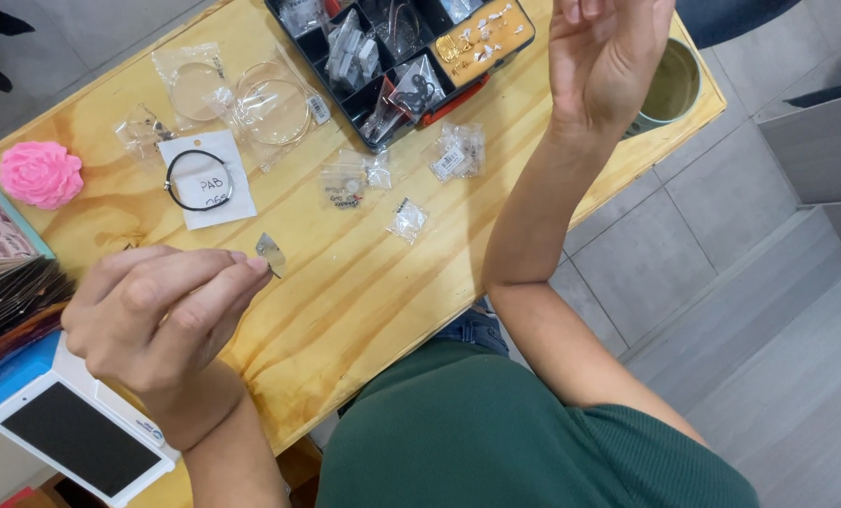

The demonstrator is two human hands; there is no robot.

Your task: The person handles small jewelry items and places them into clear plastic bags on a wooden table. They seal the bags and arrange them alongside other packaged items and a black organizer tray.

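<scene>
My left hand hovers over the near left of the wooden table, fingertips pinched on a small flat silvery metal piece. My right hand is raised high above the table's right side, fingers curled toward the top of the view; whether it holds anything is hidden. A white card with a black cord bracelet lies just beyond my left hand. Small clear plastic bags of tiny parts lie at mid-table.
A black compartment box of small jewellery parts stands at the far edge, a metal cup at the right corner. Bagged clear rings, a pink rose-shaped object, stacked cards and a white-and-blue device sit left.
</scene>
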